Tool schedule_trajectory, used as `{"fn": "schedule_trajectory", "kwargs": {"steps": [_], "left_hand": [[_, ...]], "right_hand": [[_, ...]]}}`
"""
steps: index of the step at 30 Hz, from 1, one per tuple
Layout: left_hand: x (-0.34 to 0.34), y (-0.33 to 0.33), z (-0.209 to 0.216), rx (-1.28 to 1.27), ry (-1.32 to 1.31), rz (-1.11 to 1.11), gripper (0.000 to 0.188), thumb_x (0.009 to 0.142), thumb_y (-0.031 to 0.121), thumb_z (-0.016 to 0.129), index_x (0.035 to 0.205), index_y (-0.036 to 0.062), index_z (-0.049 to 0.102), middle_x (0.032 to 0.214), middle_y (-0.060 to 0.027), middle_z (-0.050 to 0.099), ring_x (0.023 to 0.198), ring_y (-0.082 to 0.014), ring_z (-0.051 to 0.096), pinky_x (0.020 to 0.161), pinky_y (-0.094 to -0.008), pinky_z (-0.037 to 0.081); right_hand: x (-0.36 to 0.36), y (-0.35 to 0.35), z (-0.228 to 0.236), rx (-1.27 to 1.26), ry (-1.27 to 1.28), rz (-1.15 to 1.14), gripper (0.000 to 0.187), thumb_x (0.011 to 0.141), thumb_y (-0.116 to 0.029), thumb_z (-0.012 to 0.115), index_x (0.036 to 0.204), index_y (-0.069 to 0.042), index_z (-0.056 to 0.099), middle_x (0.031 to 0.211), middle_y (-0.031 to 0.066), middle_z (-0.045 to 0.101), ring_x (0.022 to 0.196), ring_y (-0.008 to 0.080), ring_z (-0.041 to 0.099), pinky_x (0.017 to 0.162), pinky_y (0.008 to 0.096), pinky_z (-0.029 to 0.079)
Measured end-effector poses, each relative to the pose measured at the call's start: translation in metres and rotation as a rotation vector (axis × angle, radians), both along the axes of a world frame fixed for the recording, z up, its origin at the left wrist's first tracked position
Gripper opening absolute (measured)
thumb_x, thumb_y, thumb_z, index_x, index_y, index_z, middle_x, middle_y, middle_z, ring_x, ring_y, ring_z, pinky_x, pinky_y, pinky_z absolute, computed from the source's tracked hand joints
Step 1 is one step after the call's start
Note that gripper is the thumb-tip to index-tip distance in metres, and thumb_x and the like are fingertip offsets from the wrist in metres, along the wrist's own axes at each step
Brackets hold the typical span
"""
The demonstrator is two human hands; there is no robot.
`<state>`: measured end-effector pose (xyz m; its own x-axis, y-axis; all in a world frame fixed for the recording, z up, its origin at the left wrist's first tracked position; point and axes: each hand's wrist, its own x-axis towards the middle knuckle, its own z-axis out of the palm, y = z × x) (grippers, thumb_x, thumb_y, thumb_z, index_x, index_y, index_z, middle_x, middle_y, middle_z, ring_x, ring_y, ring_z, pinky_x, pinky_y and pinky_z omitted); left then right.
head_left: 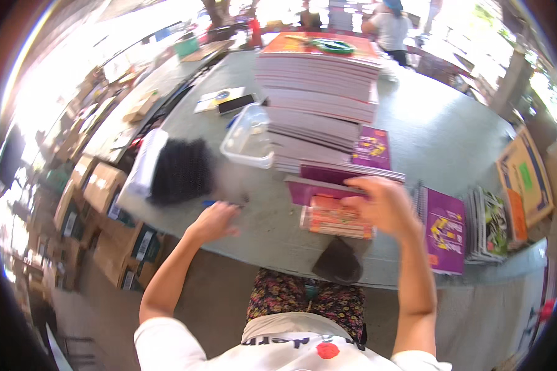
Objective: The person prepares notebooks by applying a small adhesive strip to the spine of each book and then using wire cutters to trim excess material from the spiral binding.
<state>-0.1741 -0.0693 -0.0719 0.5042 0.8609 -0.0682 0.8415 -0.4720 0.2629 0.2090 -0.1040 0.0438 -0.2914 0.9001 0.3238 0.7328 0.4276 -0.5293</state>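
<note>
My left hand (215,221) is over the near left part of the table. Its fingers are curled on a slim blue pen (209,203), partly hidden by them and blurred. My right hand (384,203) reaches to a purple booklet (309,191), fingers and thumb pinched at its right end. Behind it stands another purple booklet (328,173), tilted up against the big stack. In front of them lies a small orange-and-red patterned bundle (337,217), beside the right thumb. A dark rounded piece (338,261) sits at the near table edge.
A tall book stack (319,80) carries green-handled scissors (334,46). Left of it are a clear plastic tub (247,139), a phone (236,104) and a black bristly mass (181,172). Spiral notebooks (442,232) and a carton (525,176) stand right. Cardboard boxes (114,250) fill the left floor.
</note>
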Motion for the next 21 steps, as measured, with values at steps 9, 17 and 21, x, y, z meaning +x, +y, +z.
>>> {"fn": "schedule_trajectory", "kwargs": {"steps": [9,17,21], "left_hand": [[0.027,-0.022,0.005,0.139,-0.250,0.117,0.037,0.067,0.016,0.075,0.098,0.0017,0.062,0.098,-0.0139,0.059,0.093,-0.0328,0.053,0.082,-0.0396,0.043],[0.085,-0.010,0.017,0.225,-0.370,-0.049,0.034,0.069,0.015,0.073,0.098,0.0034,0.063,0.098,-0.0132,0.060,0.093,-0.0321,0.055,0.081,-0.0392,0.045],[0.088,-0.015,0.012,0.161,-0.371,-0.041,0.035,0.068,0.012,0.073,0.100,0.0017,0.063,0.102,-0.0147,0.060,0.098,-0.0329,0.055,0.084,-0.0408,0.045]], "right_hand": [[0.055,-0.019,0.061,0.357,0.143,-0.479,0.029,0.086,-0.028,0.060,0.098,-0.002,0.061,0.081,0.0151,0.064,0.072,0.0201,0.062,0.066,0.0319,0.048],[0.135,-0.054,0.057,0.407,-0.395,-0.732,0.033,0.079,-0.012,0.062,0.110,0.000,0.060,0.081,0.0149,0.056,0.070,0.0279,0.057,0.067,0.0374,0.048],[0.141,-0.023,-0.086,0.181,-0.467,-0.638,0.033,0.087,-0.022,0.053,0.110,0.001,0.060,0.092,0.0212,0.060,0.083,0.0347,0.059,0.075,0.0417,0.047]]}}
